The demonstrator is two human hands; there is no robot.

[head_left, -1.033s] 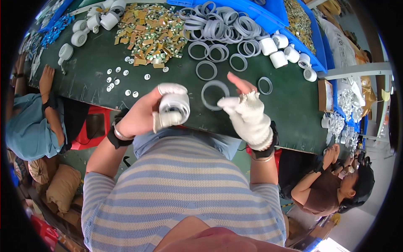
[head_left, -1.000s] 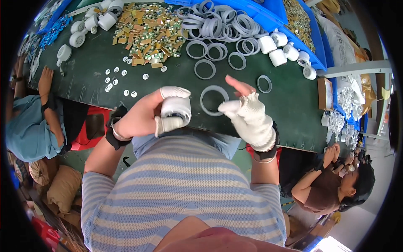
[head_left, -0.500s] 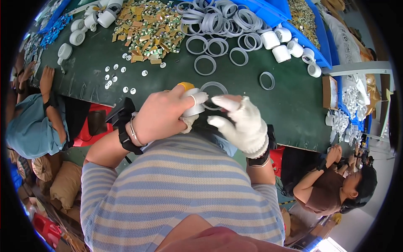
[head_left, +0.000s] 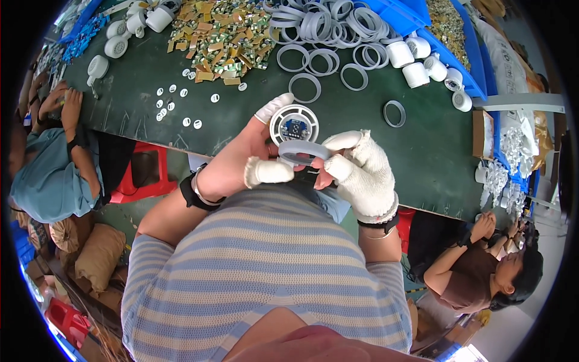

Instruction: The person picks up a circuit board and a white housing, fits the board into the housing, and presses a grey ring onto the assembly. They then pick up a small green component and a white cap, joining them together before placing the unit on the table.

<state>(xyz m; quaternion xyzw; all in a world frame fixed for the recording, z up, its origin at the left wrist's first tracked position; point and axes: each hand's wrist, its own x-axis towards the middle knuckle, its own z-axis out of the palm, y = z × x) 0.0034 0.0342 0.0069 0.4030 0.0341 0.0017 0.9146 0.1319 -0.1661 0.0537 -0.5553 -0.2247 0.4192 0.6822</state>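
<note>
A round white housing [head_left: 294,128] with a blue circuit board inside rests in my left hand [head_left: 234,158], its open side toward me. White covers sit on that hand's thumb and a fingertip, and its fingers are closed around the housing. My right hand [head_left: 367,178] wears a white knit glove with some fingertips bare. Between its thumb and fingers it pinches a grey ring [head_left: 303,148]. The ring is tilted just on the near side of the housing and overlaps its lower edge. Whether the two touch I cannot tell.
Ahead on the green table [head_left: 241,120] lie a pile of grey rings [head_left: 329,24], a heap of small circuit boards [head_left: 223,39] and several white discs [head_left: 172,88]. White housings [head_left: 416,74] stand by a blue bin [head_left: 449,45]. Other people sit left and right.
The housing has turned in my left hand, so its circuit board now shows. My right hand, which held nothing before, has taken the nearest grey ring off the table and lifted it to the housing.
</note>
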